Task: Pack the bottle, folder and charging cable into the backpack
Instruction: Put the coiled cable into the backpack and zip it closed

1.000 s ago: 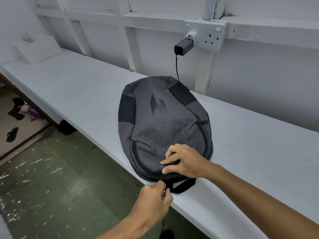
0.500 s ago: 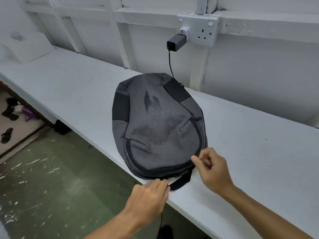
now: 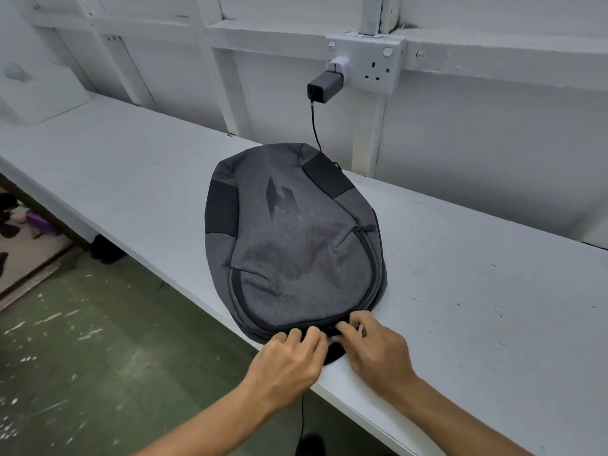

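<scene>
- Grey backpack lies flat on the white bench, front panel up, near end at the bench's front edge.
- Both hands at that near end, side by side, almost touching.
- Left hand: fingers curled onto the bag's bottom edge, pinching fabric or the zip line; exact hold hidden under the knuckles.
- Right hand: fingers bent, tips pressed into the same seam just beside the left; looks like a pinch on the backpack edge.
- Black strap loop pokes out between the two hands, partly covered by them.
- Zips on the front panel look closed; inside of the bag not visible.
- Black charger plugged into the white wall socket behind the bag; its charging cable drops down and disappears behind the backpack's far end.
- Bottle and folder not seen anywhere.
- A thin dark cord hangs below the bench edge under the left wrist.
- White box at the bench's far left.
- Green, paint-flecked floor below; shoes at the left edge, blurry.
</scene>
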Tool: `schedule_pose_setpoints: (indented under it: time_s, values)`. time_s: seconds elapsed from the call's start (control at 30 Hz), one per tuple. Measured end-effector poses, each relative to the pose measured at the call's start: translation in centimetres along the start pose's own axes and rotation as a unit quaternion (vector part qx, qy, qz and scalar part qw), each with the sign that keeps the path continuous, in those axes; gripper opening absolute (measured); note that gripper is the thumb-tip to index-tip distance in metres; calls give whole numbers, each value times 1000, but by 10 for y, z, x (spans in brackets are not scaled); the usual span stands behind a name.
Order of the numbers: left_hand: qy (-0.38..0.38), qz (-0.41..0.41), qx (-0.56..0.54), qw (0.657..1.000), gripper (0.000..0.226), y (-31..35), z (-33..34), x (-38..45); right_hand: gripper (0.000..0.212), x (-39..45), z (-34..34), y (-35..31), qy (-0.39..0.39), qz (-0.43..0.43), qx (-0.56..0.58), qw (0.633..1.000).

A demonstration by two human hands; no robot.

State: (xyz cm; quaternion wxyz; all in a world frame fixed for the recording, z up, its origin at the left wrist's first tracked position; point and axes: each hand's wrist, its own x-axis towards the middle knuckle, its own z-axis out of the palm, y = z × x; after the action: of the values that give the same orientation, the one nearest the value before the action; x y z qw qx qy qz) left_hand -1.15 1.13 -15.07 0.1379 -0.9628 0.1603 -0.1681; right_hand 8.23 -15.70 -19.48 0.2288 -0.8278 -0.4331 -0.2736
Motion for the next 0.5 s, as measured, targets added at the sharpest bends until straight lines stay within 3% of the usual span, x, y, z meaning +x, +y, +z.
schedule_pose_setpoints:
  time_s: [0.27,0.4,0.5]
  values:
    - [-17,-42,26,999,62,9,-2,5,13,3,-5,5,-39,22,66,997]
    - [-33,-40,28,998,39,-1,-4,0,13,5,-18,29,-35,130,110,985]
    - [-28,-35,40,998,47,-10,0,-9,12,14,-25,49,-57,202,100,973]
